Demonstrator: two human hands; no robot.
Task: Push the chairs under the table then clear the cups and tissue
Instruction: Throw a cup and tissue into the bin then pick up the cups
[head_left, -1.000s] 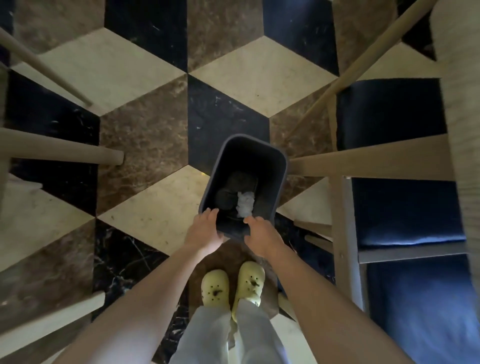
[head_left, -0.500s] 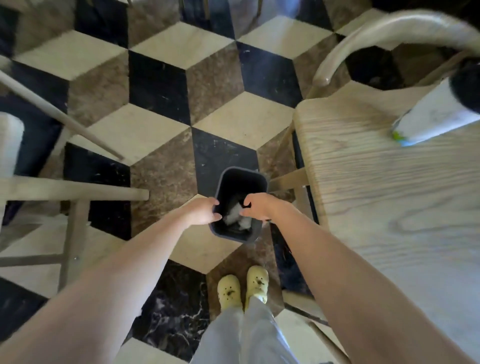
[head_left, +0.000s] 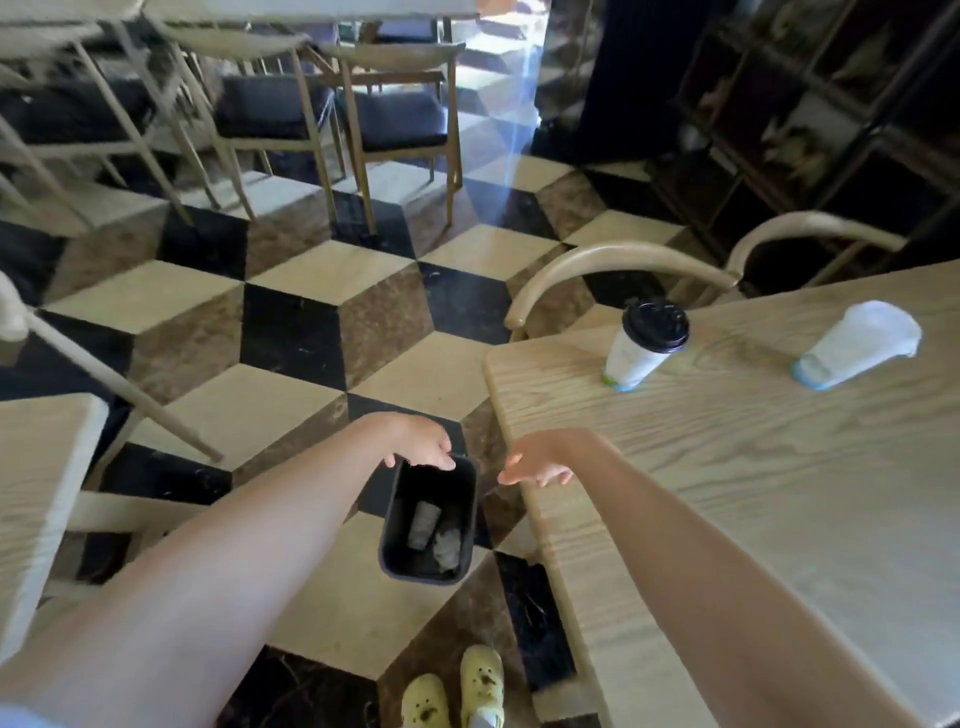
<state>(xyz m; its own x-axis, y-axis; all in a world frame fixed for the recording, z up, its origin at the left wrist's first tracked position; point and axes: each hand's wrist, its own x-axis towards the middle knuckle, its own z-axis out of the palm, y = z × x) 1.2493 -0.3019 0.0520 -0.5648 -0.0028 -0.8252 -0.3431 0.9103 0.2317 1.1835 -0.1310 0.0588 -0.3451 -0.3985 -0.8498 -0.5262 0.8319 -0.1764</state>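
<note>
Cups: two on the light wooden table (head_left: 779, 493) at right of frame. Lidded cup (head_left: 644, 345), white with a black lid, stands near the table's upper left corner. Second cup (head_left: 857, 345), white with a bluish base and no lid visible, stands further right, well apart from the first; something white and crumpled sits at its mouth, too blurred to identify.

Bin (head_left: 430, 519): small, black, rectangular, at lower centre of frame, just left of the table edge. Contents: one greyish cup-like cylinder and one pale crumpled wad, probably tissue, both dim.

Left hand (head_left: 422, 441): fingers curled over the bin's upper rim, gripping it. Whether the bin rests on the floor or hangs from the hand cannot be told.

Right hand (head_left: 537, 460): open, fingers spread and relaxed, holding nothing, beside the bin's upper right corner and in front of the table's left edge, apart from the bin.

Chairs: two curved wooden backrests (head_left: 618, 265) at the table's far edge, upper right. Further chairs with dark cushions (head_left: 400, 117) at another table, upper left.

Floor (head_left: 332, 270): cube-pattern tiles in cream, brown and black.

Yellow clogs (head_left: 480, 680): a pair at bottom centre of frame.

Dark shelving (head_left: 810, 104): upper right corner.
</note>
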